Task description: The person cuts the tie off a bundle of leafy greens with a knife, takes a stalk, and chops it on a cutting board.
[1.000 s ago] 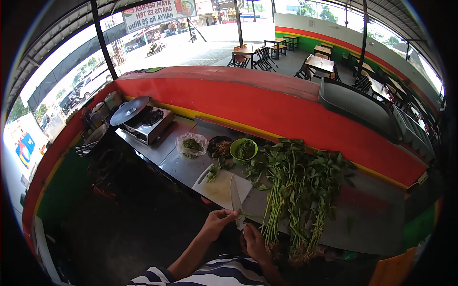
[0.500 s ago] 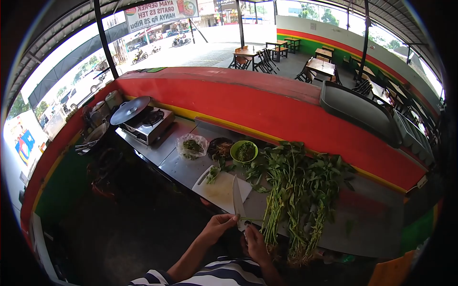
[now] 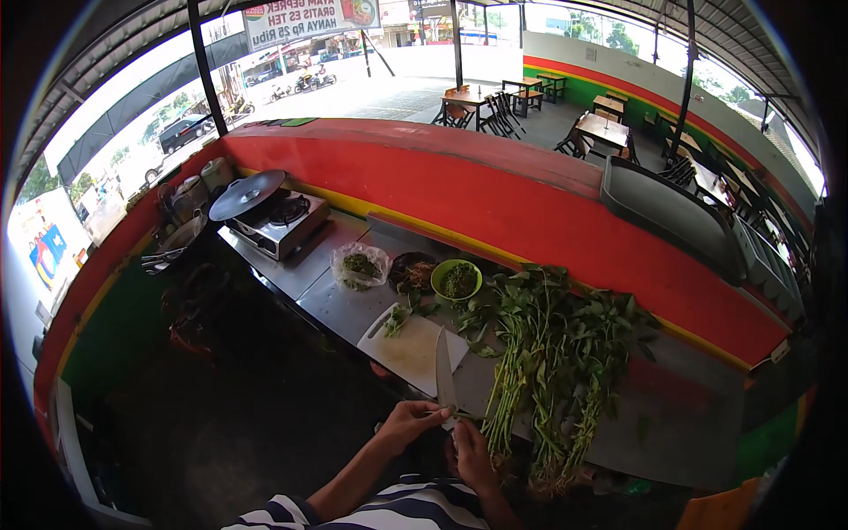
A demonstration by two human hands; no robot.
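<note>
In my right hand [image 3: 472,452] is the handle of a kitchen knife [image 3: 444,371], its broad blade pointing away from me over the edge of a white cutting board [image 3: 405,353]. My left hand [image 3: 413,426] pinches a thin green stem [image 3: 465,415] close to the knife's heel; the fingers partly hide it. Cut leaves [image 3: 397,320] lie on the board's far left corner. Just right of the board spreads a large heap of leafy greens [image 3: 539,353], long stems and roots toward me.
Behind the board stand a green bowl [image 3: 457,280] of chopped greens, a dark bowl [image 3: 412,272] and a plastic bag [image 3: 360,266] of greens. A gas stove [image 3: 281,225] with a wok lid [image 3: 248,195] sits at the left. A red wall [image 3: 397,181] borders the metal counter.
The stem, which stuck out to the right, now shows much shorter by my hands. Both hands stay close together around the knife. The view has shifted slightly.
</note>
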